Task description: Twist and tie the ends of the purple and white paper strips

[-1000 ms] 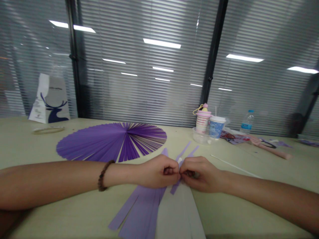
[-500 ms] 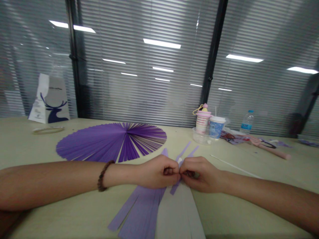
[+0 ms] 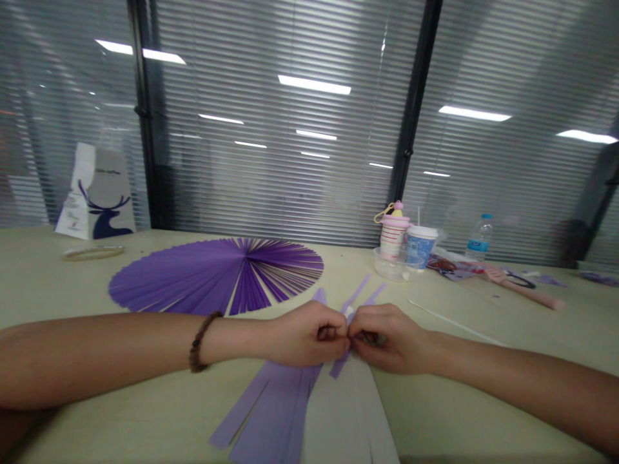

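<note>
My left hand (image 3: 312, 332) and my right hand (image 3: 389, 338) meet fingertip to fingertip, both pinched closed over the light purple strips (image 3: 275, 412). What lies between the fingertips is too small to tell, though a narrow purple strip (image 3: 341, 366) sticks out just below them. White strips (image 3: 345, 415) fan toward the front edge beneath my hands. More thin purple ends (image 3: 356, 290) poke out above. Behind my left hand lies a large dark purple pleated paper disc (image 3: 178, 274), spread flat on the table.
A pink-lidded cup (image 3: 394, 237) in a clear bowl, a blue cup (image 3: 420, 248) and a water bottle (image 3: 480, 238) stand at the back right. Nearby lie a pink roll (image 3: 536, 296) and a white stick (image 3: 454, 322). At the back left are a deer-print bag (image 3: 99, 193) and a tape ring (image 3: 94, 253).
</note>
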{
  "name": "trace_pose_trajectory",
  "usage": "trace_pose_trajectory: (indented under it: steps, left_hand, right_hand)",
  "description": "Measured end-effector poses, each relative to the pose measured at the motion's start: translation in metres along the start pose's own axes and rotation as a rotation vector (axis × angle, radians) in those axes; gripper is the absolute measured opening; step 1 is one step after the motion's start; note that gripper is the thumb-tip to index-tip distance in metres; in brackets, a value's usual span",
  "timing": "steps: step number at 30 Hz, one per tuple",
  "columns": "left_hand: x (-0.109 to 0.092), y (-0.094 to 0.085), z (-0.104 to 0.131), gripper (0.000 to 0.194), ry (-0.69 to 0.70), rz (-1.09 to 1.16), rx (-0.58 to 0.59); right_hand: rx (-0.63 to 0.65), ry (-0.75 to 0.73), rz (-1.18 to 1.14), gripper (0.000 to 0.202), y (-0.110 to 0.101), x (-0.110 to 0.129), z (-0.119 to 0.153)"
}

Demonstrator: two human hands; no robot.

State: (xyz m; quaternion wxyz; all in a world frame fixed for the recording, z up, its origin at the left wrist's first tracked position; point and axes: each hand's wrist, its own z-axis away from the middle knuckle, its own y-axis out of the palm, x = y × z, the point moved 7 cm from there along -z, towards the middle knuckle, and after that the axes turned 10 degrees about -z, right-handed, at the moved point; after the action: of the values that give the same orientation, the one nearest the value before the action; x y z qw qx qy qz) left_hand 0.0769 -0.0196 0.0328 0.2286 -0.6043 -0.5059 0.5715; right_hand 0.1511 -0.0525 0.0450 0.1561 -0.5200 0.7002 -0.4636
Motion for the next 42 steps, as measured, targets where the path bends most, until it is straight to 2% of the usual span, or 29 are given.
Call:
trace_pose_trajectory:
  steps: [42]
  left_hand:
    - [-0.0023, -0.0009, 0.0, 0.018, 0.016, -0.085, -0.012]
  right_hand:
    - [0.02, 0.014, -0.006, 0.008, 0.0015, -0.0019, -0.0002]
